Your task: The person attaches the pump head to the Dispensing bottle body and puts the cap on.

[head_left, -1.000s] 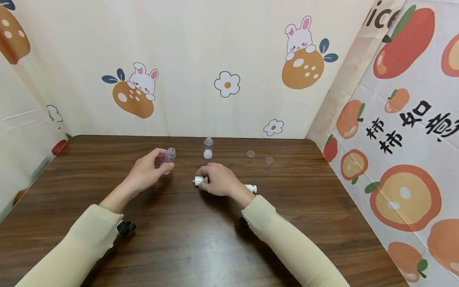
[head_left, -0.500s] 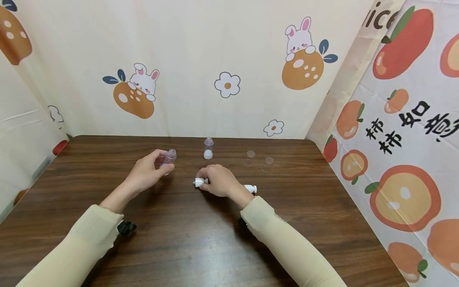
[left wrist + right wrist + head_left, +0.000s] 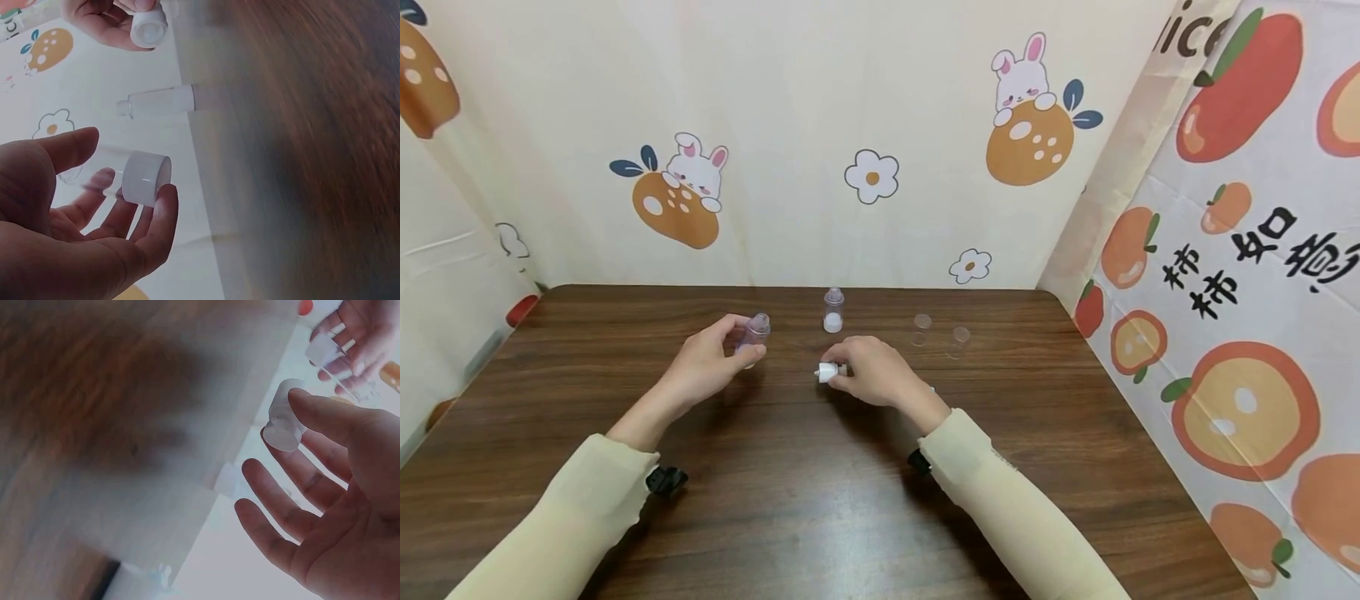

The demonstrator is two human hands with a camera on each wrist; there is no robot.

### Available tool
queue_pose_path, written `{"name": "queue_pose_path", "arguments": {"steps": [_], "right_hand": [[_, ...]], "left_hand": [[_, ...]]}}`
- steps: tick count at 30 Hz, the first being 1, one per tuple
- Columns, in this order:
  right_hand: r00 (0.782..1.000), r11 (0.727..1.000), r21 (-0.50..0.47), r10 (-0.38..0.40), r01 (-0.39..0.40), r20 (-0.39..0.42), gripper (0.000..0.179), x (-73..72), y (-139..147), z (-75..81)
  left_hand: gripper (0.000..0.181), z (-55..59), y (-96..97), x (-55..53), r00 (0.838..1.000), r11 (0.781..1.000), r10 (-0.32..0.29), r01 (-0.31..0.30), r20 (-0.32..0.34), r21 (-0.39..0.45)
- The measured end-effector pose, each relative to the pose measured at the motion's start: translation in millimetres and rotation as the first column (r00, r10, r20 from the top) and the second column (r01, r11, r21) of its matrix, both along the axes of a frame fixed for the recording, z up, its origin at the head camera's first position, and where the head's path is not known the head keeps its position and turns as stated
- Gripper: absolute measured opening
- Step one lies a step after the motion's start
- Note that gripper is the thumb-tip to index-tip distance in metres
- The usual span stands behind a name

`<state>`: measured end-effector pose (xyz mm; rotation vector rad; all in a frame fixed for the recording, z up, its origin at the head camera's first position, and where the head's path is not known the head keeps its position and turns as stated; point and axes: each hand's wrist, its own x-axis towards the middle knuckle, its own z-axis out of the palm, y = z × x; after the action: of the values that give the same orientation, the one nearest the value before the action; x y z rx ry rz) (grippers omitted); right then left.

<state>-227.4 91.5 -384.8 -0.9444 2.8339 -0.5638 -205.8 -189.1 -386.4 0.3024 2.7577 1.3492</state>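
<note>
My left hand holds a small clear, purplish bottle with a white base between thumb and fingers, just over the table. In the left wrist view the bottle lies tilted across the fingers. My right hand pinches a short white pump head between thumb and forefinger; its other fingers stand loosely apart in the right wrist view. The pump head looks raised off the table. A similar bottle stands upright behind the hands.
Two clear cylindrical caps stand on the brown wooden table at the back right. Behind my right wrist a white piece is almost wholly hidden. Printed cloth walls rise at the table's back and sides.
My right hand has lifted the pump head and shifted slightly right and back with it. The white piece near that wrist is now mostly covered. The left hand has barely moved.
</note>
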Motion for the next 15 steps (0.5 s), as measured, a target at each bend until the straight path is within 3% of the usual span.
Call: {"name": "queue_pose_path", "arguments": {"steps": [15], "right_hand": [[0.998, 0.993, -0.104, -0.063, 0.061, -0.017, 0.017, 3.6, 22, 10.2]], "left_hand": [[0.049, -5.8, 3.9, 6.5, 1.000, 1.000, 0.005, -0.006, -0.026, -0.030]]}}
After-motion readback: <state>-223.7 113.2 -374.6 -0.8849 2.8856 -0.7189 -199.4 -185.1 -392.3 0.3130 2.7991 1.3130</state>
